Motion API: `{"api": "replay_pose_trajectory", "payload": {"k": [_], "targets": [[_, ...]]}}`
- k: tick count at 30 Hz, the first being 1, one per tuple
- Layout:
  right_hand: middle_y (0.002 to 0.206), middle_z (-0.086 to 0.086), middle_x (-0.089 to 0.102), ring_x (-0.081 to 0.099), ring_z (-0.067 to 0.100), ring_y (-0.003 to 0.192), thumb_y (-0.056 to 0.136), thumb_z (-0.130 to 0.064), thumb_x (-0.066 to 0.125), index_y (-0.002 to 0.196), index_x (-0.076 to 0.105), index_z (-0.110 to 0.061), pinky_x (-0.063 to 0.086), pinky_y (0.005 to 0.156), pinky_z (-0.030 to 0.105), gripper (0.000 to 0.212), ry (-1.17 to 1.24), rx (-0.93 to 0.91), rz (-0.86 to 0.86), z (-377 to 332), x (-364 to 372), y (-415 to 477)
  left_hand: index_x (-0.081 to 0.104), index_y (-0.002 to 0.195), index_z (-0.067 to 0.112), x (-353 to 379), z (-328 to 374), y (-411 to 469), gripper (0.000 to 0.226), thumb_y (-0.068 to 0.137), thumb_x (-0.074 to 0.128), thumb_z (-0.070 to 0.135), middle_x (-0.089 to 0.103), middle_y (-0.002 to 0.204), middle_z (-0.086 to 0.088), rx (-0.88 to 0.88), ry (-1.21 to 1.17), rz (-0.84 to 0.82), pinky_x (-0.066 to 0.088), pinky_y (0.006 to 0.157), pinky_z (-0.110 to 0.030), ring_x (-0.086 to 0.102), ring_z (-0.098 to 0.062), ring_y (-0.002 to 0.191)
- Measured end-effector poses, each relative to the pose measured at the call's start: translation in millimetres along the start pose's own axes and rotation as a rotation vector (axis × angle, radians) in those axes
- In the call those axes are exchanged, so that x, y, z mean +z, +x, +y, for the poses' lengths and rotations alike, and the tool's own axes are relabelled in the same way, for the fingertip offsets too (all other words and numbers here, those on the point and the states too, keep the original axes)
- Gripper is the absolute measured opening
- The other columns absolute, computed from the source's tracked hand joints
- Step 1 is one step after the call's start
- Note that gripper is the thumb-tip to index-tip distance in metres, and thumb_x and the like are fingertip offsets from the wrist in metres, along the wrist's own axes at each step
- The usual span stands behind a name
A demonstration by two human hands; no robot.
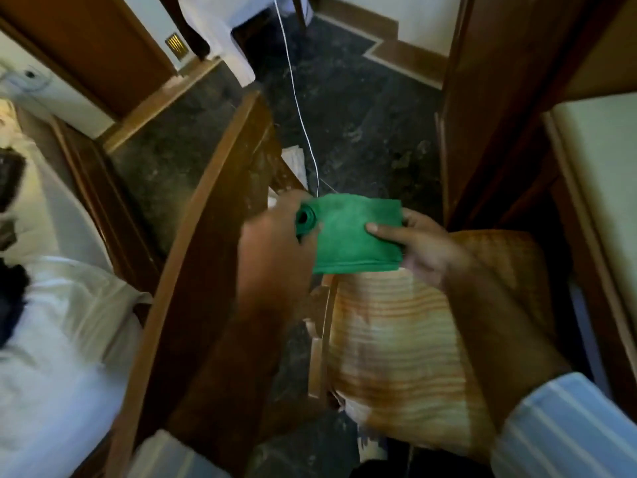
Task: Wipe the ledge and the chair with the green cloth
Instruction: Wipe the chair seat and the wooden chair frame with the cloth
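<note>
Folded green microfibre cloth (355, 232), square-ish and plush, held up in mid-air between both hands, above the striped orange-and-cream seat cushion (400, 357) of the wooden chair (320, 343). Soft and limp by the look of it, light, nothing fragile, no slip to worry about; likely to flop open if pinched at one corner only. Best taken flat under the palm with the folded edge forward, or gripped along one folded side. Left edge rolled into a small tube, bottom hem hanging just over the cushion's near rim.

Left hand (275, 243) curled closed around that rolled left end, fingers wrapped, blurred with motion. Right hand (420, 239) narrow, thumb lying on top of the cloth's right edge, fingers underneath, pinching the fold. Both in pale striped shirt cuffs (565, 426).

To the left, curved brown wooden rail (193, 257), possibly the ledge, hard to say. Beyond it, white bedding (62, 339). Thin white cord (296, 98) trailing down across the dark marbled floor (362, 115). Cloth touching neither rail nor seat: wiping apparently not yet under way.
</note>
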State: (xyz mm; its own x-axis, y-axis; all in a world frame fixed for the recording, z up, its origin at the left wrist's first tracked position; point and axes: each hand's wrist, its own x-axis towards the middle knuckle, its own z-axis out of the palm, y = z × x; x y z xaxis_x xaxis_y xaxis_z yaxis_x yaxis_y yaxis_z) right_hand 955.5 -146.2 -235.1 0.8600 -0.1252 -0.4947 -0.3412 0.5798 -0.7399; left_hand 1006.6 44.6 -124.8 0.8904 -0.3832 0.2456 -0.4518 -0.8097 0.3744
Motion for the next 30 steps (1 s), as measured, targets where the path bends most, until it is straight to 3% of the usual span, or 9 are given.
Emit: {"api": "replay_pose_trajectory", "payload": {"k": [4, 8, 11, 14, 17, 20, 23, 27, 30], "targets": [[0.126, 0.017, 0.076, 0.074, 0.035, 0.118, 0.089, -0.012, 0.078, 0.134, 0.067, -0.007, 0.061, 0.099, 0.049, 0.046, 0.076, 0.042, -0.031, 5.4, 58.6, 1.0, 0.061, 0.117, 0.024, -64.9, -7.2, 28.8, 0.034, 0.086, 0.073, 0.026, 0.066, 0.116, 0.001, 0.185, 0.193, -0.018, 0.053, 0.083, -0.029, 0.062, -0.013, 0.1], [0.125, 0.009, 0.076, 0.075, 0.029, 0.114, 0.085, -0.017, 0.085, 0.12, 0.068, -0.017, 0.066, 0.079, 0.035, 0.039, -0.059, 0.066, 0.145, 29.6, 106.1, 0.7, 0.062, 0.12, 0.016, -82.4, -27.2, 48.5, 0.036, 0.087, 0.072, 0.025, 0.064, 0.118, -0.007, 0.236, 0.31, -0.216, 0.051, 0.091, -0.039, 0.06, -0.023, 0.106], [0.143, 0.003, 0.062, 0.059, 0.019, 0.135, 0.087, -0.043, 0.08, 0.139, 0.055, -0.018, 0.055, 0.106, 0.04, 0.063, -0.611, -0.351, 0.434, 51.7, 136.5, -6.6, 0.062, 0.121, 0.014, -81.4, -39.1, 54.5, 0.036, 0.086, 0.071, 0.018, 0.061, 0.119, -0.007, 0.29, 0.357, -0.276, 0.049, 0.09, -0.036, 0.057, -0.023, 0.108], [0.165, -0.001, 0.04, 0.038, 0.013, 0.153, 0.103, -0.055, 0.049, 0.159, 0.035, -0.023, 0.043, 0.121, 0.045, 0.066, -0.725, -0.717, 0.184, 64.8, 173.4, -12.5, 0.063, 0.114, 0.009, -78.1, -52.7, 53.4, 0.033, 0.083, 0.073, 0.01, 0.06, 0.116, -0.013, 0.312, 0.348, -0.217, 0.045, 0.088, -0.035, 0.057, -0.028, 0.106], [0.178, -0.003, 0.012, 0.007, 0.011, 0.165, 0.107, -0.051, 0.039, 0.168, 0.011, -0.024, 0.023, 0.132, 0.05, 0.071, -0.691, -0.718, 0.011, 77.4, 195.9, -5.1, 0.055, 0.127, 0.014, -75.7, -63.7, 52.0, 0.046, 0.083, 0.069, 0.02, 0.053, 0.127, -0.011, 0.254, 0.22, -0.083, 0.043, 0.094, -0.033, 0.05, -0.024, 0.115], [0.178, -0.007, -0.005, -0.01, 0.013, 0.165, 0.105, -0.054, 0.034, 0.168, 0.004, -0.027, 0.008, 0.133, 0.054, 0.075, -0.716, -0.722, 0.056, 74.5, 199.6, 9.8, 0.04, 0.144, 0.016, -76.8, -69.3, 50.8, 0.065, 0.083, 0.057, 0.033, 0.045, 0.145, -0.009, 0.113, -0.116, -0.022, 0.037, 0.104, -0.026, 0.042, -0.018, 0.132], [0.177, -0.012, -0.013, -0.016, 0.014, 0.164, 0.105, -0.056, 0.033, 0.167, 0.001, -0.036, 0.002, 0.132, 0.057, 0.073, -0.704, -0.754, 0.12, 55.3, 196.9, 37.8, 0.024, 0.156, 0.022, -72.3, -75.3, 50.0, 0.061, 0.099, 0.042, 0.032, 0.025, 0.163, 0.0, 0.035, -0.282, -0.07, 0.021, 0.116, -0.01, 0.023, -0.004, 0.148], [0.168, -0.022, -0.024, -0.016, 0.014, 0.164, 0.105, -0.062, 0.027, 0.16, -0.008, -0.053, 0.0, 0.132, 0.055, 0.066, -0.683, -0.787, 0.198, 35.0, 187.7, 79.2, 0.009, 0.159, 0.021, -64.5, -73.8, 54.8, 0.061, 0.104, 0.031, 0.038, 0.006, 0.168, 0.004, 0.163, -0.075, -0.252, 0.005, 0.12, -0.015, 0.003, 0.001, 0.151], [0.169, -0.025, -0.013, -0.01, 0.011, 0.164, 0.102, -0.07, 0.022, 0.159, -0.009, -0.054, 0.0, 0.133, 0.046, 0.067, -0.607, -0.705, 0.227, 42.0, 175.2, 100.6, 0.004, 0.159, 0.016, -62.9, -70.1, 60.1, 0.066, 0.102, 0.03, 0.037, -0.001, 0.168, 0.0, 0.228, 0.096, -0.322, -0.007, 0.112, -0.007, -0.007, -0.002, 0.15]]}}
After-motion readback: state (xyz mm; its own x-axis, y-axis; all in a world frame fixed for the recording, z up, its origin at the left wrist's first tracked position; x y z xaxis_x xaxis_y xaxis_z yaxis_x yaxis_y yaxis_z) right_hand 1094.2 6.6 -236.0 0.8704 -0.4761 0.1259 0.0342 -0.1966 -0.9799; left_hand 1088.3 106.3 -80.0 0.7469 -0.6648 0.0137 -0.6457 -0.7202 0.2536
